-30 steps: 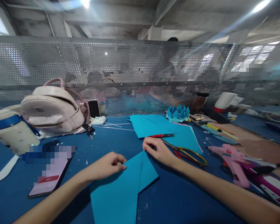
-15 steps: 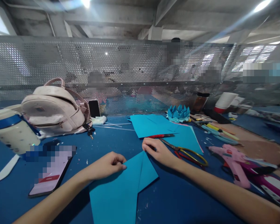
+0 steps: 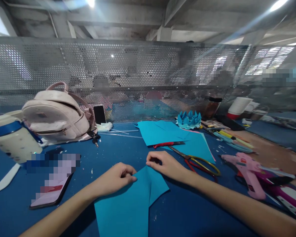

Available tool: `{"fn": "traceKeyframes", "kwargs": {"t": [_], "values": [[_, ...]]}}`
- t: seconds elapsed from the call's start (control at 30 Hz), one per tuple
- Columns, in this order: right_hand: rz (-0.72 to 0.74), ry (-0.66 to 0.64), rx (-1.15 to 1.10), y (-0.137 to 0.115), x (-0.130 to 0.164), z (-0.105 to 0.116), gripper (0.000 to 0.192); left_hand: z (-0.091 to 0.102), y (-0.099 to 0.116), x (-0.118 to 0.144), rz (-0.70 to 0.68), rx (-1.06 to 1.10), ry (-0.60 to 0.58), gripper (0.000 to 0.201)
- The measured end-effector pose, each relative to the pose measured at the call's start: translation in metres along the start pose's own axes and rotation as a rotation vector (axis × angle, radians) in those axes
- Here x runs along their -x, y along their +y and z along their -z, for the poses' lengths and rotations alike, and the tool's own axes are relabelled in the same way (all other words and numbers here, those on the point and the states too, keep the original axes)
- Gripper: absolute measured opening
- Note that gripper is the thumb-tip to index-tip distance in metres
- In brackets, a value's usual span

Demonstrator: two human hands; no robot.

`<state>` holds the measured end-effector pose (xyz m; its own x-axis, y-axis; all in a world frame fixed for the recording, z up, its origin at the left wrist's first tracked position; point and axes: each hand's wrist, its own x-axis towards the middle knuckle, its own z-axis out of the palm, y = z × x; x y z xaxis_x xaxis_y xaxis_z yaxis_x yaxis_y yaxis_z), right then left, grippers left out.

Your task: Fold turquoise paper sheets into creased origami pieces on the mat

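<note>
A sheet of blue paper (image 3: 123, 210) lies before me, with a folded flap (image 3: 158, 186) on its right side and a peak at the top. My left hand (image 3: 117, 177) grips the paper's upper left edge between thumb and curled fingers. At the peak, my right hand (image 3: 164, 163) pinches the paper with thumb and forefinger. Just beyond my right hand lie red-handled scissors (image 3: 166, 144) and a larger pair of scissors with yellow and red handles (image 3: 204, 164). More blue sheets (image 3: 160, 131) are spread behind them.
On the left are a phone (image 3: 55, 184), a white plastic knife (image 3: 7, 177), a tumbler (image 3: 14, 141) and a pale backpack (image 3: 56, 115). To the right lies a pink glue gun (image 3: 249, 172). A folded blue paper piece (image 3: 188, 119) stands near the perforated metal screen (image 3: 138, 72).
My right hand has moved slightly left and toward me, carrying the paper's peak with it. The flap bulges more along its fold. My left hand has shifted slightly right.
</note>
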<state>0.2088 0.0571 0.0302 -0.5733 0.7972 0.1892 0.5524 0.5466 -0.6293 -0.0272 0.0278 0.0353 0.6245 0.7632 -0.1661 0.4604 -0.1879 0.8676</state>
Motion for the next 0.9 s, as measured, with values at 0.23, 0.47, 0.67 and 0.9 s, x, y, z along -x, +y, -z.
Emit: {"fn": "traceKeyframes", "kwargs": {"t": [0.23, 0.47, 0.67, 0.9], "values": [[0.095, -0.019, 0.008, -0.005, 0.003, -0.006, 0.019, -0.014, -0.015, -0.008, -0.011, 0.149, 0.013, 0.029], [0.127, 0.055, 0.064, 0.003, 0.005, -0.024, 0.012, -0.018, -0.026, -0.012, -0.014, 0.22, 0.005, 0.032], [0.083, 0.055, -0.215, 0.016, 0.003, -0.037, 0.011, -0.017, -0.031, -0.013, -0.012, 0.251, -0.034, 0.03], [0.054, 0.107, -0.295, 0.018, -0.002, -0.031, 0.017, -0.017, -0.035, -0.017, -0.018, 0.297, -0.041, 0.03]]}}
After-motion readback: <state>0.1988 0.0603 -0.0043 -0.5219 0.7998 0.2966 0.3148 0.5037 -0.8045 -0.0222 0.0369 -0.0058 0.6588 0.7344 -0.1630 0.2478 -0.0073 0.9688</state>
